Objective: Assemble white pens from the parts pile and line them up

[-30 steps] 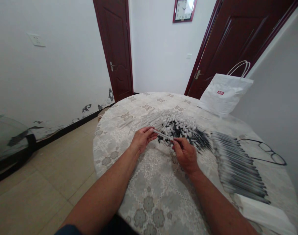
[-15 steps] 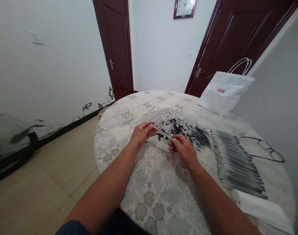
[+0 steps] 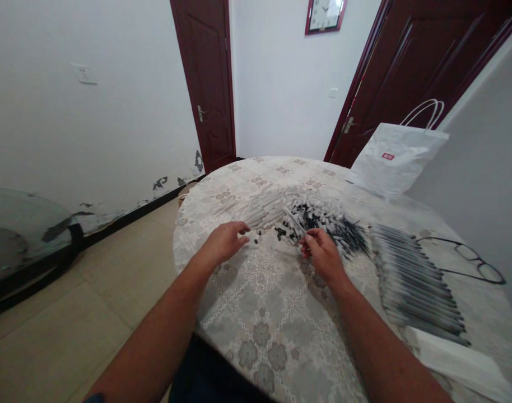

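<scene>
My right hand (image 3: 323,253) pinches the lower end of a slim whitish pen (image 3: 296,220), which slants up and to the left over the pile. My left hand (image 3: 227,242) is empty, its thumb and fingers apart, just left of a few small black plugs (image 3: 256,240). Behind the hands lies a heap of white pen tubes (image 3: 268,206). Thin dark pen parts (image 3: 352,237) spread out to the right of it, and more small black pieces (image 3: 280,232) lie between my hands.
A blurred row of pens (image 3: 419,280) lies side by side at the right, near eyeglasses (image 3: 466,252) and a white packet (image 3: 457,358). A white paper bag (image 3: 396,159) stands at the back right of the round table with its patterned tablecloth (image 3: 260,313).
My left hand has let go of the pen and moved left and slightly down, its fingers now apart. The pen stays in my right hand, tilted more steeply. The view has shifted slightly left.
</scene>
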The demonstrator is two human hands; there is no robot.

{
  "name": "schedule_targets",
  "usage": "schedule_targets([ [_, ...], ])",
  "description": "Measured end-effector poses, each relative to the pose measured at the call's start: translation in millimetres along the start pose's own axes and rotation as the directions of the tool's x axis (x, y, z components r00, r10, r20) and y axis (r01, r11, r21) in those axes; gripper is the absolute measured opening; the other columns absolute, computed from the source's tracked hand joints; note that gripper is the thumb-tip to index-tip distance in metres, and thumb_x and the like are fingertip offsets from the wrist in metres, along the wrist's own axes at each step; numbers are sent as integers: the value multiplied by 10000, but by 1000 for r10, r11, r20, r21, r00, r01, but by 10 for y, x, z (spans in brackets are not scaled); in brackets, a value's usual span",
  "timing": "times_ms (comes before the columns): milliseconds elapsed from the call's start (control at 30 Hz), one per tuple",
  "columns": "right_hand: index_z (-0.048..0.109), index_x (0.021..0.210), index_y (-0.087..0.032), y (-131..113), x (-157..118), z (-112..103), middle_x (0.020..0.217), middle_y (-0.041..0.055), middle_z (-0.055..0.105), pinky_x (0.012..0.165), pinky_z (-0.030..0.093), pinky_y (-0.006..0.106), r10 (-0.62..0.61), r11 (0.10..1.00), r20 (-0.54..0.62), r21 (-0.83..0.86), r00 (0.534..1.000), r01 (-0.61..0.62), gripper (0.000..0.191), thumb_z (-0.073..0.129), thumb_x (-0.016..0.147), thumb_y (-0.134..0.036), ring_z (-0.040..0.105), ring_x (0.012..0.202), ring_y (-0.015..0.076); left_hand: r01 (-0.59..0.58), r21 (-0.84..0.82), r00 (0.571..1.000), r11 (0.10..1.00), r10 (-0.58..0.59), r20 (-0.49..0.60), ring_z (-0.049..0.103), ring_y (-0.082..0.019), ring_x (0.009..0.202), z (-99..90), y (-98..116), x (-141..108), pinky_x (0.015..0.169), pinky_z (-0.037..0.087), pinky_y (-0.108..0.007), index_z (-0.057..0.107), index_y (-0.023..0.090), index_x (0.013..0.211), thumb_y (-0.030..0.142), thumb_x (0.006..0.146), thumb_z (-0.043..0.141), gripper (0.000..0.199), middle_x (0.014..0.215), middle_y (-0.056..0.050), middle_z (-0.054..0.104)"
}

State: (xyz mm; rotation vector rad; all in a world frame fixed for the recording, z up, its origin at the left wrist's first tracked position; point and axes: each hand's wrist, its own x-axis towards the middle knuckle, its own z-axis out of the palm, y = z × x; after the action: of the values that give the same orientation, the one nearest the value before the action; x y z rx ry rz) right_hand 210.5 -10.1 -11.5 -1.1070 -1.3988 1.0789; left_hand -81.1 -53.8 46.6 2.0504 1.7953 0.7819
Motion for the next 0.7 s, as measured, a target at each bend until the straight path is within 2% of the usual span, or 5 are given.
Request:
schedule_targets([
  [133,570,1043,-202,-96,14,-41,867,59,726,548,531,293,-47,998,-34,-41,998,46,314,598,856,-452,656,670,188,11,273,994,962,-40,98,657,-260,934,295,6,-142,786,459,-325,643,275,1218,285,822,664,396,1133,-118,644],
  [233,586,1125,-211,-242,22,-101,954,59,743,596,531,288,-109,992,-69,-67,992,104,329,577,876,-427,665,713,179,-21,346,985,938,-40,170,644,-248,892,448,39,-85,742,435,-313,654,236,1123,279,904,535,253,1064,-122,615],
  [333,624,1198,-225,-419,30,-203,1043,51,744,753,525,301,-205,946,-52,-266,977,184,317,544,912,-336,684,857,179,-72,398,971,915,-26,236,630,-224,829,522,76,16,711,420,-308,621,210,1071,274,951,423,240,1018,-110,595],
  [567,689,1024,-214,-763,-13,-707,979,46,741,798,442,262,-151,610,120,-770,981,188,172,553,918,-207,661,901,182,-268,461,921,846,85,380,643,-235,885,731,328,220,736,440,-331,567,193,1039,238,954,391,201,1063,-116,600],
  [700,661,1091,-198,-741,44,-1373,1003,69,735,803,427,259,-134,426,-14,-903,991,45,209,525,932,-194,659,916,192,-331,460,913,824,157,377,649,-256,906,869,503,393,734,448,-345,572,188,1017,225,930,425,175,1065,-118,615],
])
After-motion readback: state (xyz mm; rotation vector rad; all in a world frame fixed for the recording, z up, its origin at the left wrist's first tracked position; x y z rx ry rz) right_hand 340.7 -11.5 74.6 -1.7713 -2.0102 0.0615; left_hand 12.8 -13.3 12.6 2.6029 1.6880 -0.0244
